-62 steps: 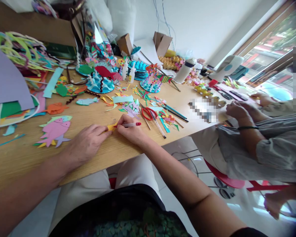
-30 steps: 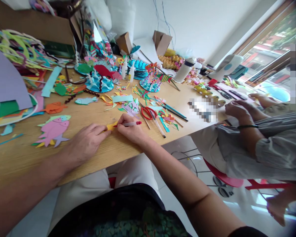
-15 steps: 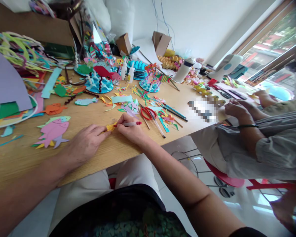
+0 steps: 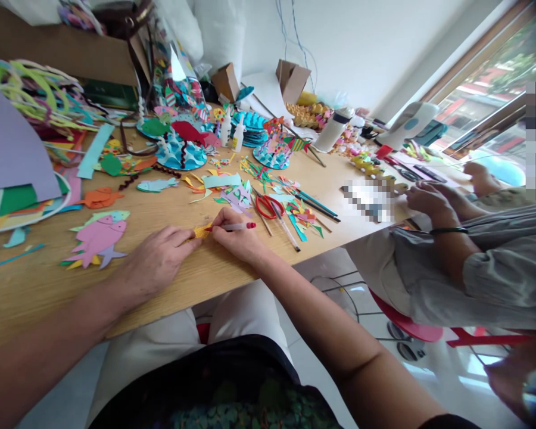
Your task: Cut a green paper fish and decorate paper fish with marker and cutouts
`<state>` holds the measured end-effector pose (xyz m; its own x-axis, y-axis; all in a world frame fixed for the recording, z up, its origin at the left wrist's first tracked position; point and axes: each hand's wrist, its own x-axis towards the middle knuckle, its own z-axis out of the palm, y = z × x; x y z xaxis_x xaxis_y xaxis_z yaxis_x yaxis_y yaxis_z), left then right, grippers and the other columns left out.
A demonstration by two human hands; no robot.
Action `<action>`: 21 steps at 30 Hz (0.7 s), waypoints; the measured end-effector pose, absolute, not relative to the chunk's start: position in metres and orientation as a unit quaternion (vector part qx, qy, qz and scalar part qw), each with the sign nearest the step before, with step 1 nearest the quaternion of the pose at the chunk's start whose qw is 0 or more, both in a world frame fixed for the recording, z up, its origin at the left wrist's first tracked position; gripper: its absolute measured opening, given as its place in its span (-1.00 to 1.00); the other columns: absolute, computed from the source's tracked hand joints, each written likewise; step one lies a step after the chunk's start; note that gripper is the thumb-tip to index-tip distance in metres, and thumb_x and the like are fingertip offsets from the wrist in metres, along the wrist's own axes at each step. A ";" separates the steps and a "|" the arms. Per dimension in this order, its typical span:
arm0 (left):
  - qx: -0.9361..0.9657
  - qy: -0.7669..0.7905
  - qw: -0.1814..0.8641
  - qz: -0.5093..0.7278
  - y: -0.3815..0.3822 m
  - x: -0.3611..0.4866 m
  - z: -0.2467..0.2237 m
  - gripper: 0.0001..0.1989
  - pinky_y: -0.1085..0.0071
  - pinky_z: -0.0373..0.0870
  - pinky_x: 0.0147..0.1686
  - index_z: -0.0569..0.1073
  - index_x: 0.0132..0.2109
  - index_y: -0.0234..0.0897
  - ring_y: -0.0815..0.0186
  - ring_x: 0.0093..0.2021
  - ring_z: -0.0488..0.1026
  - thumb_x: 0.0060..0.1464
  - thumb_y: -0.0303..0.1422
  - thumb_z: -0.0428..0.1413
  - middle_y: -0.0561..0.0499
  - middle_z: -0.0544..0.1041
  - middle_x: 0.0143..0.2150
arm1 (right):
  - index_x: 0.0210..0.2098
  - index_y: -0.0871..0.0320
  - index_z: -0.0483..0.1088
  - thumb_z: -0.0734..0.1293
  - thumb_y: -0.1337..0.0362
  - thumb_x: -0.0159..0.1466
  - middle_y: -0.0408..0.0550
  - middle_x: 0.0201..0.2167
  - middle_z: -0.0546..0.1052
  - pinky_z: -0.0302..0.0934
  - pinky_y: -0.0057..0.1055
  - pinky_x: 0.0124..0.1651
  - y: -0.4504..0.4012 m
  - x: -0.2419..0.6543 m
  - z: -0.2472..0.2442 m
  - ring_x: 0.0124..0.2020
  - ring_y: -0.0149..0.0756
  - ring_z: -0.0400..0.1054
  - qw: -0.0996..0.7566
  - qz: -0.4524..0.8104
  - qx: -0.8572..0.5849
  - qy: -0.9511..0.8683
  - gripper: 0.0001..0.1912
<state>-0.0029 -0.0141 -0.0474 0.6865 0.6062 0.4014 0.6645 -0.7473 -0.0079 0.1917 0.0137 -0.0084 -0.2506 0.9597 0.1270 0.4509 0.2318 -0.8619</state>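
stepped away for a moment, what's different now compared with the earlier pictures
Very little: the co-worker's bare foot, now blurred, has shifted down and toward the picture's right edge. Nothing was visibly taken hold of or let go. The left hand is still on the yellow piece, the right hand still holds the red pen to it, and the scissors lie as before.

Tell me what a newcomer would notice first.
The red fish above a blue wavy base, toward the back of the table, probably comes first. Next come the stacked pink fish left of the left hand, and the red-ended pen the right hand holds at a yellow piece.
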 end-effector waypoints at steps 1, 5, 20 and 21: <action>-0.915 -0.347 0.075 -0.193 -0.014 -0.003 -0.048 -0.60 0.17 0.40 -0.16 0.44 0.05 -0.36 0.11 -0.13 0.37 0.17 -0.56 -0.16 -0.18 0.49 -0.12 | -0.57 0.13 0.17 0.22 0.49 0.02 -0.28 -0.61 0.27 -0.02 -0.50 -0.45 0.014 0.192 -0.009 -0.51 -0.45 0.14 0.350 0.364 -0.501 -0.703 -0.84; -0.914 -0.351 0.073 -0.190 -0.014 -0.003 -0.047 -0.60 0.16 0.41 -0.17 0.45 0.04 -0.36 0.10 -0.13 0.37 0.17 -0.55 -0.17 -0.18 0.49 -0.14 | -0.57 0.13 0.19 0.23 0.48 0.02 -0.27 -0.60 0.29 -0.01 -0.50 -0.45 0.015 0.192 -0.010 -0.50 -0.45 0.15 0.348 0.359 -0.499 -0.708 -0.85; -0.913 -0.357 0.063 -0.188 -0.015 -0.002 -0.045 -0.58 0.17 0.41 -0.16 0.45 0.03 -0.34 0.10 -0.12 0.38 0.14 -0.58 -0.17 -0.18 0.49 -0.10 | -0.57 0.12 0.17 0.24 0.45 0.03 -0.28 -0.60 0.27 -0.02 -0.49 -0.45 0.015 0.195 -0.011 -0.51 -0.45 0.13 0.338 0.353 -0.499 -0.716 -0.85; -0.913 -0.357 0.066 -0.186 -0.015 -0.002 -0.045 -0.59 0.17 0.41 -0.17 0.45 0.03 -0.33 0.11 -0.12 0.38 0.15 -0.58 -0.17 -0.18 0.49 -0.10 | -0.56 0.12 0.18 0.23 0.45 0.04 -0.27 -0.60 0.28 -0.01 -0.49 -0.45 0.015 0.196 -0.012 -0.51 -0.45 0.14 0.343 0.356 -0.496 -0.714 -0.86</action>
<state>-0.0021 -0.0149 -0.0448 0.6766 0.6265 0.3870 0.6758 -0.7370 0.0114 0.1956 0.0152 -0.0118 -0.2734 0.9522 0.1359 0.4637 0.2543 -0.8487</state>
